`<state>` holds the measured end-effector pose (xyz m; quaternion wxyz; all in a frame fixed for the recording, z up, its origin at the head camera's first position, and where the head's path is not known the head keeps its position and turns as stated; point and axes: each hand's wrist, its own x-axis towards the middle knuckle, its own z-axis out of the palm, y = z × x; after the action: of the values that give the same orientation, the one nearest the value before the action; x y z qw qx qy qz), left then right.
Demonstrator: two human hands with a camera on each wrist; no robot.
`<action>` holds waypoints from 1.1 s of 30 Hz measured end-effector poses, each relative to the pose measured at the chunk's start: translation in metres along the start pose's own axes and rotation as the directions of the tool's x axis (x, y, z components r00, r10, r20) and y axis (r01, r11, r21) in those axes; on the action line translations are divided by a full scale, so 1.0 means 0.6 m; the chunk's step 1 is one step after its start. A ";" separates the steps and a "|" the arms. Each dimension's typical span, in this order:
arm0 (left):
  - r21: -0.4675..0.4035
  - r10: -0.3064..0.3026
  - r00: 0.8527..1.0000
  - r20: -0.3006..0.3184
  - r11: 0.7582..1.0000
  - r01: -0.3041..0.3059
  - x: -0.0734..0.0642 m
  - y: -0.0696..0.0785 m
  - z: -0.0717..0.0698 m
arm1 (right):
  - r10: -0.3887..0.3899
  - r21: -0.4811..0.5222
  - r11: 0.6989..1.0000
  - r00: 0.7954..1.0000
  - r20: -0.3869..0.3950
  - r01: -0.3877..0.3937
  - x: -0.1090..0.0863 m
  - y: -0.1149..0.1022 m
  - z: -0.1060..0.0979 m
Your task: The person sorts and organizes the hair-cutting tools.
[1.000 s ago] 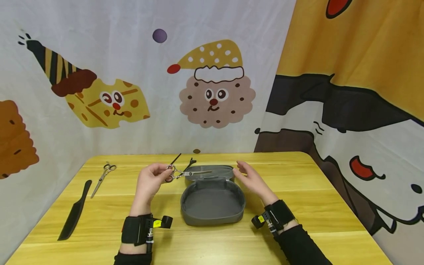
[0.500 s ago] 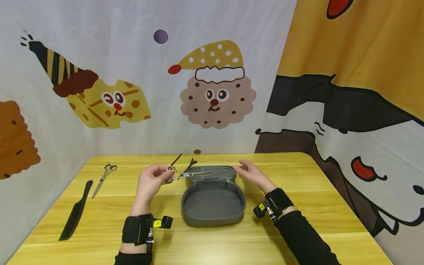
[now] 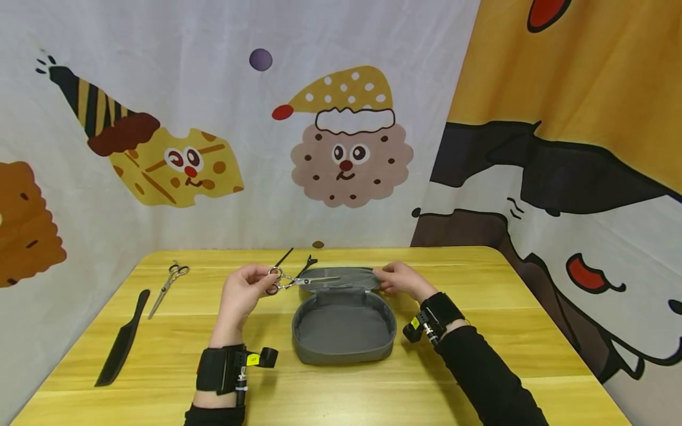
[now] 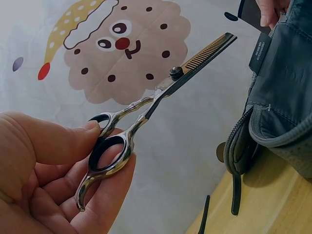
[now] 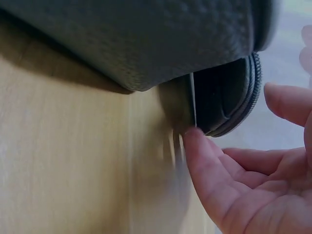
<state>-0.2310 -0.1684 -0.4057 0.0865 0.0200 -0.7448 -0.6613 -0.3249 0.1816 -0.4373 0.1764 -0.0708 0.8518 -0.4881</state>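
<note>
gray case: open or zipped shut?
Open: the gray case has its lid folded back on the far side, and the head view shows its interior.

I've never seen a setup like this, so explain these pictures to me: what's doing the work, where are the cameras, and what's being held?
There is no machine here, just a person's two bare hands, with a small camera strapped to each wrist. The wide picture comes from a camera on the head; the two close-ups come from the left and right wrists.

The left hand pinches silver scissors with one comb-toothed blade by their finger rings. The right hand is at the edge of the open lid of a grey case on the wooden table.

To the left lie a black comb and a second pair of scissors. Dark, slender items show behind the lid, partly hidden.
</note>
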 end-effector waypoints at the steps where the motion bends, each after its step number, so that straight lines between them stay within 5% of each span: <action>1: 0.000 -0.002 1.000 -0.001 1.000 0.002 0.000 0.000 0.000 | 0.003 -0.003 1.000 1.000 -0.001 -0.003 0.003 0.001 0.001; 18: -0.001 -0.022 0.999 -0.023 1.000 0.022 0.004 -0.003 -0.003 | 0.045 0.153 0.987 0.998 0.054 -0.053 0.015 0.006 0.006; 33: -0.037 -0.047 0.987 -0.154 0.998 0.041 0.008 -0.010 -0.007 | -0.145 0.280 0.948 0.988 -0.053 0.154 0.011 0.005 0.008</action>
<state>-0.2353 -0.1742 -0.4104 0.1297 0.0862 -0.7240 -0.6720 -0.3293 0.1772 -0.4437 0.1337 -0.1014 0.7681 -0.6180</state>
